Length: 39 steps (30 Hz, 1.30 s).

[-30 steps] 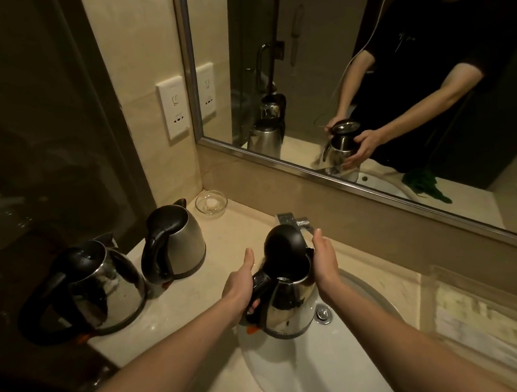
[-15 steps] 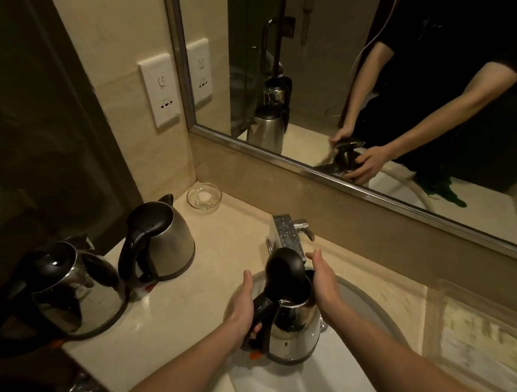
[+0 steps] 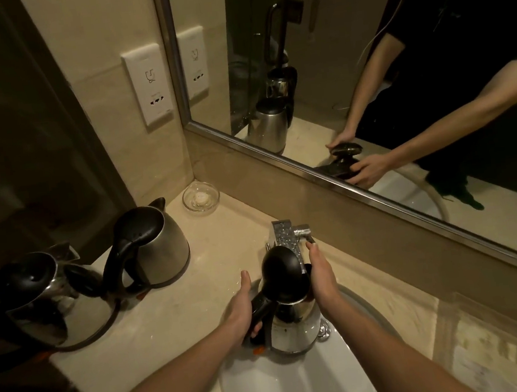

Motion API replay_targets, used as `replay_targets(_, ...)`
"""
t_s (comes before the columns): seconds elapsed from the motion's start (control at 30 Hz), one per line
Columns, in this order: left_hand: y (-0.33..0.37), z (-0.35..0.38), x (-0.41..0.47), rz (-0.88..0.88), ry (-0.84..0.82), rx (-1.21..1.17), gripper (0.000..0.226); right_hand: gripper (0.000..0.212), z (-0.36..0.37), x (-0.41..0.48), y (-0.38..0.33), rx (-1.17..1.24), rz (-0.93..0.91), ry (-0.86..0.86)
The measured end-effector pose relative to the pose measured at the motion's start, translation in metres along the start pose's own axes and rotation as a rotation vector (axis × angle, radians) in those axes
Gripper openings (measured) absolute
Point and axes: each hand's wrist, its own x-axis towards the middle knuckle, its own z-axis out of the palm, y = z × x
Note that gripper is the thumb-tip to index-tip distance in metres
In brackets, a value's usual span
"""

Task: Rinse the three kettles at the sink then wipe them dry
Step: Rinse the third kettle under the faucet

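Note:
A steel kettle [image 3: 293, 329] with its black lid [image 3: 283, 273] flipped up stands upright in the white sink [image 3: 287, 387], just under the chrome faucet [image 3: 285, 236]. My left hand [image 3: 242, 309] grips its black handle. My right hand [image 3: 322, 280] lies flat against the kettle's right side, fingertips near the faucet lever [image 3: 306, 234]. Two more steel kettles stand on the counter to the left: one [image 3: 157, 248] near the wall, lid shut, and one [image 3: 48, 301] at the far left edge.
A small glass dish [image 3: 200, 198] sits in the counter's back corner below a wall socket [image 3: 148, 84]. A framed mirror [image 3: 365, 72] runs along the back wall. The beige counter [image 3: 174, 316] ends at a dark glass panel on the left. A clear tray [image 3: 497, 352] lies at right.
The kettle has come down from above the basin and now sits low in the sink under the faucet. Both hands kept their hold and moved down with it.

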Motion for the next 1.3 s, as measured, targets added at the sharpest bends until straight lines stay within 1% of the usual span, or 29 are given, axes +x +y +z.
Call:
replay_targets(0.13,0.003,-0.001,0.000,0.008,0.004,0.004,0.102,0.063,0.003,0.004,0.004,0.016,0.013,-0.002)
replay_targets(0.23,0.005,-0.002,0.001,0.006,0.001,0.017,0.086,0.071,0.004,0.006,0.004,0.049,0.012,0.003)
replay_targets(0.3,0.006,-0.001,0.001,0.001,-0.001,0.022,0.079,0.071,0.003,0.008,0.005,0.058,0.020,0.011)
replay_targets(0.4,0.008,0.001,-0.002,0.005,-0.021,0.018,0.083,0.074,0.001,0.010,0.004,0.076,0.024,0.014)
replay_targets(0.47,0.008,0.001,-0.002,0.021,-0.032,0.021,0.092,0.064,-0.002,0.011,0.004,0.082,0.013,0.017)
replay_targets(0.53,0.006,0.002,-0.001,0.026,-0.029,0.023,0.094,0.062,-0.003,0.012,0.004,0.082,0.008,0.011)
replay_targets(0.63,0.003,0.001,0.000,0.019,-0.022,0.001,0.091,0.074,-0.001,0.011,0.004,0.092,0.007,-0.004)
replay_targets(0.7,0.002,0.002,0.000,0.020,-0.022,-0.012,0.093,0.072,0.000,0.012,0.006,0.094,0.016,-0.008)
replay_targets(0.73,0.001,0.003,0.000,0.020,-0.018,-0.021,0.090,0.073,0.001,0.013,0.007,0.097,0.019,-0.010)
replay_targets(0.8,0.002,0.005,-0.001,0.017,-0.012,-0.029,0.082,0.085,0.000,0.012,0.006,0.091,0.032,-0.014)
replay_targets(0.83,0.002,0.005,-0.001,0.016,-0.012,-0.027,0.082,0.088,0.000,0.012,0.006,0.094,0.035,-0.014)
replay_targets(0.9,0.001,0.006,0.001,0.018,-0.017,-0.025,0.085,0.089,0.000,0.012,0.006,0.098,0.034,-0.017)
replay_targets(0.97,0.002,0.007,-0.001,0.028,-0.025,-0.038,0.084,0.094,-0.001,0.011,0.006,0.109,0.038,-0.022)
replay_targets(1.03,0.003,0.007,-0.003,0.045,-0.028,-0.045,0.078,0.089,0.000,0.011,0.004,0.119,0.032,-0.023)
replay_targets(1.1,0.004,0.007,-0.004,0.061,-0.028,-0.040,0.078,0.084,-0.001,0.011,0.004,0.125,0.019,-0.034)
replay_targets(1.2,0.004,0.006,-0.003,0.063,-0.043,-0.038,0.081,0.096,0.000,0.012,0.005,0.122,0.021,-0.033)
replay_targets(1.3,0.004,0.004,-0.001,0.061,-0.031,-0.050,0.080,0.099,0.000,0.014,0.006,0.128,0.020,-0.035)
